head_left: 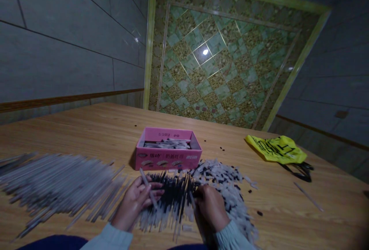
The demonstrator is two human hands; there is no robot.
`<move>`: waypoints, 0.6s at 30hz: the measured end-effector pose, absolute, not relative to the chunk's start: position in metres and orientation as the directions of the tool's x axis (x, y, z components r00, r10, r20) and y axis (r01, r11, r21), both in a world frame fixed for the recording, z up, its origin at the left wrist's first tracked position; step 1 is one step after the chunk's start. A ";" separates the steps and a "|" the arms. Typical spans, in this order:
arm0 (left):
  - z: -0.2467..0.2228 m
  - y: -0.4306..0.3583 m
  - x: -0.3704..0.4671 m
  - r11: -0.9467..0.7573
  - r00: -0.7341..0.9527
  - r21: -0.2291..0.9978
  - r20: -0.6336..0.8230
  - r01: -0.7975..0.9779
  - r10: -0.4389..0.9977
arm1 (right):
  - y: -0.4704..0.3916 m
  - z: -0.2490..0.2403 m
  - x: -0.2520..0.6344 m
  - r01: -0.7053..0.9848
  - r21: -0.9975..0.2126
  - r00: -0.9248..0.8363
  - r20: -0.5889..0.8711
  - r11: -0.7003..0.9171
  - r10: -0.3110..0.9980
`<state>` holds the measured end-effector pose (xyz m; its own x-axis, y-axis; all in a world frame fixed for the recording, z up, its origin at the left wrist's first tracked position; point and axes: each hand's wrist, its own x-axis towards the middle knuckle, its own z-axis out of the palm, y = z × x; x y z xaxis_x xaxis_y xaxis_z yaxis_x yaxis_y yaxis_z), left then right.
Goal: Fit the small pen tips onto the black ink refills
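Fingers of the left hand (pixel 135 200) are grasping a slim translucent plastic tube (pixel 144 177), likely light, stiff, slippery, best pinched mid-length, above thin dark rods (pixel 172 193). Right hand (pixel 212 205) is curling, grasp unclear. Pink rectangular cardboard box (pixel 168 159) is standing beyond.

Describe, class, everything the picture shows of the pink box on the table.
The pink box is an open-topped rectangular tray, apparently of card, standing upright on the wood-look table. Its near side carries dark printed characters, a small dark oval mark and a row of little product pictures; more print shows on the inner far wall. Pale and dark slender pieces lie inside. Loose small pieces spread beside its near right corner. Both hands are nearer the viewer, neither touching it.
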<state>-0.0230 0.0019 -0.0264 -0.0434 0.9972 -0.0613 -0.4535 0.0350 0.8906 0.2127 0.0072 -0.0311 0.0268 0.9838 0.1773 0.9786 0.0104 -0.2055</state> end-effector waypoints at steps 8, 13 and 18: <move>-0.031 0.006 -0.028 0.085 -0.028 0.917 -0.104 -0.391 0.994 | -0.004 -0.026 0.193 0.928 -0.329 -0.090 0.255 0.173 0.963; -0.030 0.005 -0.030 0.129 0.025 0.920 -0.129 -0.370 0.991 | -0.010 -0.034 0.168 0.878 -0.304 -0.284 0.291 0.370 0.913; -0.029 0.004 -0.026 0.073 -0.069 0.908 -0.111 -0.412 0.991 | -0.009 -0.033 0.163 0.880 -0.190 -0.376 0.284 0.436 0.882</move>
